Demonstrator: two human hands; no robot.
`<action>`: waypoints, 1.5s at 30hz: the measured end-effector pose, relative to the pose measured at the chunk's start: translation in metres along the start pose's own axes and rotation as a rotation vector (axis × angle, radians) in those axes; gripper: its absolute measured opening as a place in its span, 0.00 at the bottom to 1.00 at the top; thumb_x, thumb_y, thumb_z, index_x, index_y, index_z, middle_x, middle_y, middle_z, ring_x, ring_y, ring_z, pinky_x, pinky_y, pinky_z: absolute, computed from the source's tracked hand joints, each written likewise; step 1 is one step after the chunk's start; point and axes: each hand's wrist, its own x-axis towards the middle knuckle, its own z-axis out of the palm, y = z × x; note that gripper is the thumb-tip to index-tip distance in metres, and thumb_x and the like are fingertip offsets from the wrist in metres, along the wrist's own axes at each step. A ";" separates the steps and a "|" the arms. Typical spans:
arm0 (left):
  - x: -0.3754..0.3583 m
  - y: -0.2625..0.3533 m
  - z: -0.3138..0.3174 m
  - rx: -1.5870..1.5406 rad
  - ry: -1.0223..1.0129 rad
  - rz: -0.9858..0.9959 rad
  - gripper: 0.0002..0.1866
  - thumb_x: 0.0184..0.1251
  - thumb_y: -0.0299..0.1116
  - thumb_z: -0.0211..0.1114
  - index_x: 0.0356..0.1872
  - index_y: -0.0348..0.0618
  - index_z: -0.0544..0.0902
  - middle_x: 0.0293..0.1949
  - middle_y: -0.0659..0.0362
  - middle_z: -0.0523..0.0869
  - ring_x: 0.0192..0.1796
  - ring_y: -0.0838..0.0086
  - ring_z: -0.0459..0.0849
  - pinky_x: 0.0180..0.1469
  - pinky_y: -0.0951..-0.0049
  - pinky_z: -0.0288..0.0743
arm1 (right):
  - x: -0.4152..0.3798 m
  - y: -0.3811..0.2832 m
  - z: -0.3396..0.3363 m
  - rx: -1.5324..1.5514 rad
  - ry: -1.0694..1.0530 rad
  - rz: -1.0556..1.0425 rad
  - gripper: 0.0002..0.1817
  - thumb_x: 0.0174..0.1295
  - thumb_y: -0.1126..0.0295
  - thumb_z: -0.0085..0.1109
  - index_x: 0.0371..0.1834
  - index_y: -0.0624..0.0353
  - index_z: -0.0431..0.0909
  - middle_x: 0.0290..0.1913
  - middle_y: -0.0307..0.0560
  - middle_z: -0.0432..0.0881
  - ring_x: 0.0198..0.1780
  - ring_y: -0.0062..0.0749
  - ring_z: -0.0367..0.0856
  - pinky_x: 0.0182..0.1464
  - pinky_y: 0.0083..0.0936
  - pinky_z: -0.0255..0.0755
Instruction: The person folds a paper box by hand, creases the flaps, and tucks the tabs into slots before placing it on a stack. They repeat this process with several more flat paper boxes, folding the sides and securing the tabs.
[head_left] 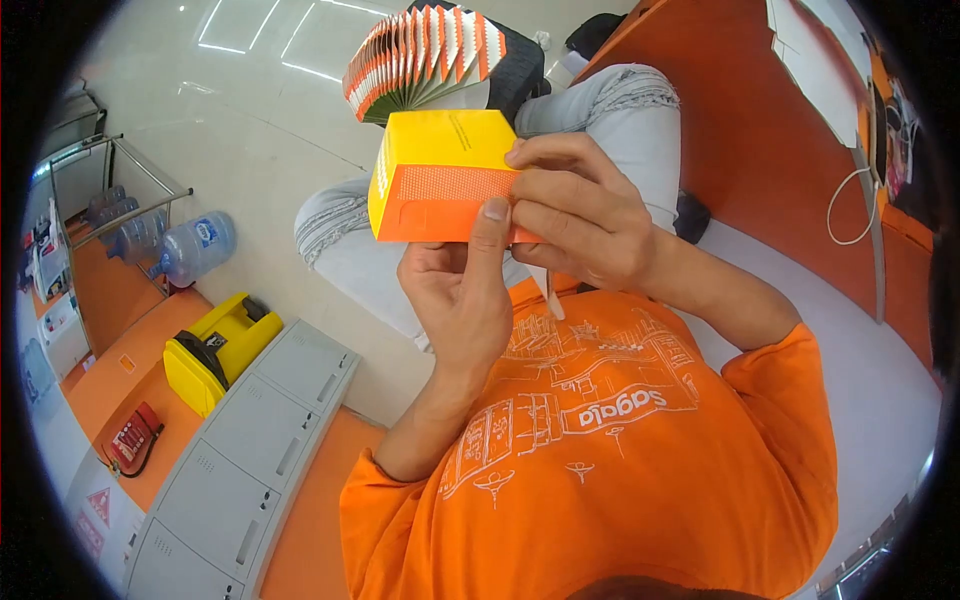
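A small yellow-and-orange cardboard box [447,140] is held up over my lap, its yellow panel on top and the orange side with a dotted strip facing me. My left hand [462,300] grips its lower edge, thumb pressed on the orange side near the right end. At that same end my right hand [590,210] pinches the box, with fingertips at the yellow corner and along the orange edge. A pale paper flap [547,292] hangs below the right hand. Just beyond the box, a fanned stack of orange-and-white folded cartons [430,58] rests on a dark surface.
My knees in light jeans [625,105] flank the work. To the left are water bottles [200,247], a yellow bin [215,350], grey lockers [245,440] and a fire extinguisher [133,440]. A reddish-brown panel [740,130] with a white cable [832,215] stands on the right.
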 end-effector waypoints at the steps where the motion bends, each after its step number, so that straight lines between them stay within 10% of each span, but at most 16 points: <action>1: 0.000 0.000 0.000 -0.019 0.007 0.011 0.11 0.77 0.27 0.65 0.54 0.33 0.82 0.49 0.56 0.89 0.44 0.78 0.88 0.46 0.79 0.81 | 0.000 0.000 0.001 0.017 0.001 0.011 0.19 0.45 0.74 0.77 0.42 0.66 0.82 0.46 0.47 0.81 0.53 0.50 0.80 0.49 0.33 0.83; 20: -0.003 0.008 -0.016 -0.098 -0.044 0.089 0.14 0.79 0.30 0.64 0.58 0.35 0.81 0.55 0.55 0.87 0.56 0.71 0.85 0.61 0.68 0.77 | -0.003 -0.010 -0.017 -0.071 0.060 0.019 0.19 0.41 0.80 0.77 0.40 0.66 0.84 0.44 0.52 0.81 0.47 0.48 0.82 0.45 0.32 0.80; 23: -0.002 0.009 -0.026 -0.031 -0.040 0.060 0.13 0.78 0.31 0.66 0.57 0.36 0.82 0.53 0.56 0.87 0.52 0.72 0.85 0.55 0.70 0.79 | 0.008 -0.028 -0.015 0.139 0.123 0.357 0.15 0.49 0.80 0.77 0.41 0.64 0.84 0.42 0.47 0.82 0.42 0.34 0.82 0.44 0.25 0.78; 25: -0.005 0.009 -0.023 -0.014 -0.052 0.040 0.14 0.77 0.30 0.67 0.58 0.38 0.81 0.51 0.57 0.87 0.49 0.74 0.86 0.49 0.71 0.79 | 0.014 -0.045 -0.011 0.844 0.309 1.019 0.10 0.60 0.77 0.73 0.42 0.65 0.83 0.41 0.42 0.84 0.41 0.22 0.82 0.46 0.21 0.77; 45: -0.014 0.007 0.015 -0.099 -0.007 0.099 0.15 0.78 0.34 0.64 0.58 0.38 0.78 0.47 0.57 0.86 0.39 0.78 0.84 0.37 0.78 0.78 | 0.027 -0.058 0.000 1.241 0.455 1.185 0.04 0.70 0.78 0.59 0.42 0.67 0.80 0.38 0.39 0.85 0.36 0.14 0.81 0.40 0.15 0.79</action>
